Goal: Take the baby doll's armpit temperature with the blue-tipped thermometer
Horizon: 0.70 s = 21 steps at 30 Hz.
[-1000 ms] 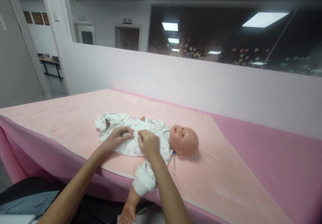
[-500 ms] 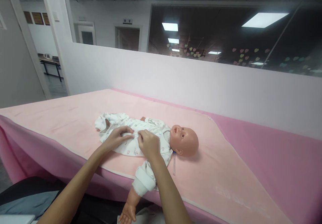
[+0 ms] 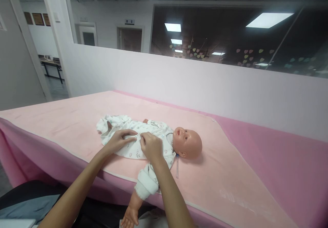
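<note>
A baby doll [image 3: 189, 144] lies on its back, its head to the right, in a white printed baby romper [image 3: 133, 151]. My left hand [image 3: 120, 141] rests on the front of the romper, thumb and forefinger closed about a small fold of its opening. Close beside it, my right hand [image 3: 151, 146] has its fingers curled in a pinch on the romper's front edge. A small gap separates the fingertips of the two hands. One doll arm [image 3: 133, 207] hangs over the table's near edge, its sleeve bunched up. Cloth directly under my right fingers is hidden.
A pale pink mat [image 3: 230, 180] covers the table over a darker pink cloth [image 3: 289, 152]. Beside the doll's neck lies a thin clear strip [image 3: 177, 168] with a blue end. A white wall [image 3: 179, 81] with a window rises behind the table.
My left forefinger has shifted slightly, lifting a little from the thumb at the romper's front. My right hand and the doll stay almost unchanged.
</note>
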Each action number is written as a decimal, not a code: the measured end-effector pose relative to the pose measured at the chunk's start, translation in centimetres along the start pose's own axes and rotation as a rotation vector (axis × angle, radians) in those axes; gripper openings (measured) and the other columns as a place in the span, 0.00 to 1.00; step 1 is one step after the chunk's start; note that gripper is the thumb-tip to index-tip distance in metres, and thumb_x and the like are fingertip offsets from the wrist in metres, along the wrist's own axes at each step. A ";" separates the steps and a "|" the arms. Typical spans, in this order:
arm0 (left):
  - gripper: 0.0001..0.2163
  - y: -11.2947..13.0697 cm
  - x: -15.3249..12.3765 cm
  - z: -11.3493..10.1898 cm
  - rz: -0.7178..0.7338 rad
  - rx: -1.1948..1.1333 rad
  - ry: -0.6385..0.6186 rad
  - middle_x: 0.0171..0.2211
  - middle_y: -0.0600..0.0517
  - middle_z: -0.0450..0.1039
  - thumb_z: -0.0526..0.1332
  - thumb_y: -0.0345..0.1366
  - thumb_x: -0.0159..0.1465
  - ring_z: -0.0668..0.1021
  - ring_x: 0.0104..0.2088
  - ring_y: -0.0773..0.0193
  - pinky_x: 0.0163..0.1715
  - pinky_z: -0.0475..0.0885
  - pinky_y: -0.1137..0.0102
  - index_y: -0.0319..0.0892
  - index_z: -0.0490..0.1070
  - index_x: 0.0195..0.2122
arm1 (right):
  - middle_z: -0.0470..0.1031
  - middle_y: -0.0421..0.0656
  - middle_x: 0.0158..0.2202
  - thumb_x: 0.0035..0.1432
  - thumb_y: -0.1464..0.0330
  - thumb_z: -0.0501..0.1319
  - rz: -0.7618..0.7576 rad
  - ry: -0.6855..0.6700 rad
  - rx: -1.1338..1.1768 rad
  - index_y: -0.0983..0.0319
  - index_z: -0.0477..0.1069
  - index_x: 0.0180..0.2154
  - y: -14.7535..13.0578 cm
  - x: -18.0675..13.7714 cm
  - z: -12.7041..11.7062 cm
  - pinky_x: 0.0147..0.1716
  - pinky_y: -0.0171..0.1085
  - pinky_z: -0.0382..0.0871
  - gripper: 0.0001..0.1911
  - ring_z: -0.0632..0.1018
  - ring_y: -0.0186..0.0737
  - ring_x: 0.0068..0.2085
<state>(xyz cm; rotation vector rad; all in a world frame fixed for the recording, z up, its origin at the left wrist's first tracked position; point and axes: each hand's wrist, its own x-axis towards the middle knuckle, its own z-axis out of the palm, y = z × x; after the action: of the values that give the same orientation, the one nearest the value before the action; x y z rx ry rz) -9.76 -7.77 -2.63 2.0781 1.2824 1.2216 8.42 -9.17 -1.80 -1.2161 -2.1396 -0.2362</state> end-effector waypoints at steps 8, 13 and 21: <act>0.14 0.0 0.0 -0.1 0.019 0.000 -0.016 0.39 0.49 0.76 0.62 0.45 0.54 0.75 0.42 0.55 0.43 0.70 0.64 0.44 0.75 0.38 | 0.75 0.37 0.33 0.57 0.70 0.51 -0.002 -0.005 -0.004 0.56 0.69 0.37 0.0 0.1 -0.1 0.25 0.31 0.55 0.10 0.73 0.33 0.31; 0.14 0.1 -0.1 -0.1 0.021 -0.027 -0.025 0.40 0.49 0.76 0.61 0.45 0.54 0.75 0.43 0.54 0.44 0.70 0.63 0.45 0.75 0.39 | 0.75 0.38 0.33 0.58 0.70 0.51 -0.003 -0.010 -0.016 0.56 0.69 0.38 0.0 0.0 -0.1 0.25 0.31 0.56 0.10 0.73 0.33 0.31; 0.12 0.2 -0.2 -0.1 0.045 -0.066 -0.034 0.39 0.49 0.76 0.63 0.43 0.53 0.74 0.45 0.54 0.47 0.69 0.61 0.44 0.77 0.35 | 0.75 0.37 0.33 0.58 0.71 0.51 -0.009 0.008 0.014 0.56 0.69 0.39 0.2 0.0 0.0 0.26 0.31 0.58 0.10 0.74 0.34 0.32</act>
<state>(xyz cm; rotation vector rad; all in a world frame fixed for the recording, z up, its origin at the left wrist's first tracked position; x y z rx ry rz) -9.83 -8.02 -2.52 2.0822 1.1708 1.2262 8.56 -9.09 -1.83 -1.1958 -2.1366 -0.2287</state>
